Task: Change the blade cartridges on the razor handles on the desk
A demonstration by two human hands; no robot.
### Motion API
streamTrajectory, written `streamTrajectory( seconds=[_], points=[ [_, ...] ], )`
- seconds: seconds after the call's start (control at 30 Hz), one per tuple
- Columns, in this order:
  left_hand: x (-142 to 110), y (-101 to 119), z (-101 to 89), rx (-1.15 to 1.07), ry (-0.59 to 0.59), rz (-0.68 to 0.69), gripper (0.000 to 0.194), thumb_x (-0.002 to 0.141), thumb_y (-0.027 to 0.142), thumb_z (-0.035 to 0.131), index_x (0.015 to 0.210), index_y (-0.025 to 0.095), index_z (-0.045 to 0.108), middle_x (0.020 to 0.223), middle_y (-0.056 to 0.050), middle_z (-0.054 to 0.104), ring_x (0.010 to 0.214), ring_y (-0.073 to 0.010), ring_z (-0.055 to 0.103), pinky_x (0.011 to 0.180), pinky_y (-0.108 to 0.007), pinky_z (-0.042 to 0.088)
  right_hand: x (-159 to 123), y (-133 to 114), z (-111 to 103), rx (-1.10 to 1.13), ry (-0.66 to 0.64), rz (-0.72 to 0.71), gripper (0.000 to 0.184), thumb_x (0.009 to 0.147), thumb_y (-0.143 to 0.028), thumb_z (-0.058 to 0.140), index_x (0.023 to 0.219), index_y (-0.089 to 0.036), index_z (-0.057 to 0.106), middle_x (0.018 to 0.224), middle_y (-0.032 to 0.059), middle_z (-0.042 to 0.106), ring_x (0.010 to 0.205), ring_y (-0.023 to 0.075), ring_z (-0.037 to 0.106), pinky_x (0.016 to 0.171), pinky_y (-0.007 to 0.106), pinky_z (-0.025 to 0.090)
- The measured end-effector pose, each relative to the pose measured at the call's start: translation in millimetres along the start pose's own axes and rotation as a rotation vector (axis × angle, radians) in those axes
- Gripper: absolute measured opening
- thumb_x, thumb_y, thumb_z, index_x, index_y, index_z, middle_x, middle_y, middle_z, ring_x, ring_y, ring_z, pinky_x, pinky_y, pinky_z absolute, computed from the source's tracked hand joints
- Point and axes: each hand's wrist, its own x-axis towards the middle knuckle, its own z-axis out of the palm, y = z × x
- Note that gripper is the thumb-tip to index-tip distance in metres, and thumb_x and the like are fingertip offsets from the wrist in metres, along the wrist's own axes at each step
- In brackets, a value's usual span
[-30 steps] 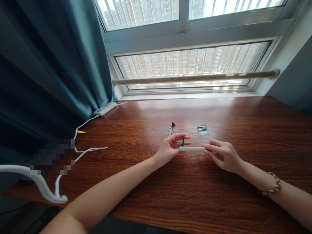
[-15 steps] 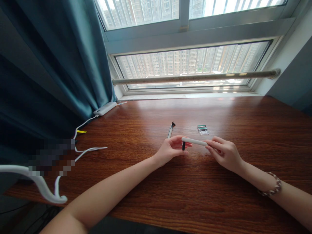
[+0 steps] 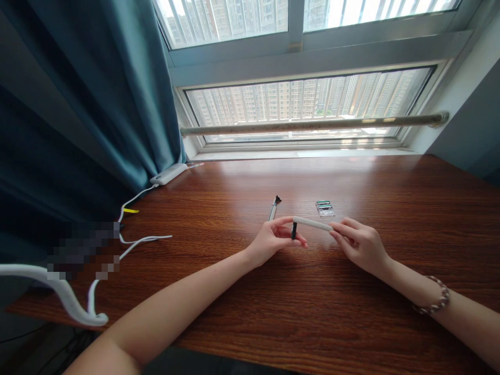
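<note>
My left hand [image 3: 273,238] pinches a small black piece [image 3: 294,229] upright between thumb and fingers, just above the wooden table [image 3: 250,291]. My right hand [image 3: 359,245] grips one end of a white stick-like handle [image 3: 312,224], whose other end meets the top of the black piece. Behind my left hand a dark metal razor handle [image 3: 274,207] lies on the table. A clear pack of green razor cartridges [image 3: 325,207] lies behind the white handle.
A teal curtain [image 3: 86,104] hangs at the left. White cables [image 3: 140,240] and a white power strip [image 3: 169,174] lie near it. A window with a metal rail [image 3: 312,125] runs along the table's far edge. A beaded bracelet [image 3: 439,301] is on my right wrist.
The white handle has risen from below the black piece to its top end and tilted slightly. My right hand moved up and a little left; my left hand stayed put.
</note>
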Motion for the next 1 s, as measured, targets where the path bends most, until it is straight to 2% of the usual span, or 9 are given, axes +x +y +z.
streamTrajectory(
  seconds=[0.17,0.33,0.43,0.53,0.63,0.73,0.83,1.0],
  points=[
    [0.2,-1.3,-0.2,-0.072,0.012,-0.016,0.054,0.059,0.016,0.072,0.11,0.014,0.051,0.077,-0.007,0.067,0.073,-0.0211,0.064,0.079,-0.041,0.044,-0.2,1.3,1.4,-0.038,0.027,0.006,0.022,0.085,-0.03,0.046,0.094,-0.019,0.064,0.071,0.0029,0.056,0.051,0.0098,0.047,0.05,0.021,0.036],
    [0.2,-1.6,-0.6,-0.204,-0.019,-0.023,0.046,0.067,0.023,0.067,0.109,0.014,0.05,0.081,-0.009,0.067,0.076,-0.0233,0.064,0.082,-0.047,0.043,-0.9,1.7,2.1,-0.07,0.024,0.022,0.021,0.084,-0.03,0.048,0.094,-0.02,0.063,0.073,0.0026,0.056,0.052,0.0098,0.047,0.051,0.021,0.036],
    [1.2,-1.9,-1.5,-0.17,0.019,-0.012,0.048,0.066,0.022,0.068,0.11,0.015,0.05,0.078,-0.007,0.066,0.073,-0.0209,0.064,0.079,-0.043,0.045,-0.8,0.3,0.8,-0.072,0.045,0.043,0.021,0.085,-0.03,0.047,0.094,-0.019,0.063,0.073,0.0028,0.057,0.052,0.0099,0.048,0.05,0.021,0.035],
    [2.3,-1.8,-2.7,-0.072,0.104,-0.018,0.048,0.061,0.02,0.07,0.106,0.015,0.053,0.069,-0.002,0.062,0.061,-0.0155,0.061,0.065,-0.034,0.05,-0.5,-1.2,-0.4,-0.038,0.036,0.006,0.022,0.085,-0.029,0.046,0.094,-0.019,0.063,0.072,0.003,0.056,0.052,0.0101,0.049,0.05,0.021,0.036],
    [2.8,-1.8,-3.3,0.004,0.144,-0.009,0.047,0.059,0.021,0.071,0.103,0.015,0.055,0.061,0.003,0.056,0.051,-0.0115,0.057,0.053,-0.028,0.049,-0.4,-1.4,-0.1,-0.021,0.01,-0.041,0.021,0.084,-0.029,0.047,0.094,-0.019,0.063,0.071,0.0029,0.057,0.053,0.0102,0.049,0.05,0.02,0.036],
    [2.5,-2.2,-3.3,0.016,0.159,0.003,0.048,0.057,0.022,0.072,0.101,0.016,0.055,0.062,0.003,0.055,0.047,-0.0106,0.056,0.047,-0.025,0.047,-0.7,-0.1,1.2,-0.038,0.024,-0.001,0.022,0.085,-0.029,0.046,0.094,-0.019,0.063,0.072,0.003,0.057,0.052,0.0101,0.049,0.05,0.02,0.036],
    [1.9,-2.3,-3.2,0.02,0.152,0.001,0.049,0.057,0.022,0.072,0.102,0.017,0.054,0.065,0.003,0.056,0.047,-0.0116,0.057,0.046,-0.025,0.047,-1.2,1.1,1.8,-0.041,0.045,0.043,0.022,0.085,-0.03,0.046,0.094,-0.018,0.062,0.071,0.0031,0.056,0.052,0.0103,0.048,0.05,0.021,0.036],
    [1.7,-1.2,-2.7,0.013,0.133,0.011,0.047,0.06,0.019,0.07,0.104,0.016,0.052,0.07,0.0,0.06,0.055,-0.015,0.062,0.053,-0.028,0.05,-1.4,0.4,1.1,-0.018,-0.008,-0.014,0.02,0.085,-0.028,0.047,0.095,-0.019,0.062,0.071,0.0024,0.055,0.054,0.0105,0.048,0.051,0.021,0.035]
  ],
)
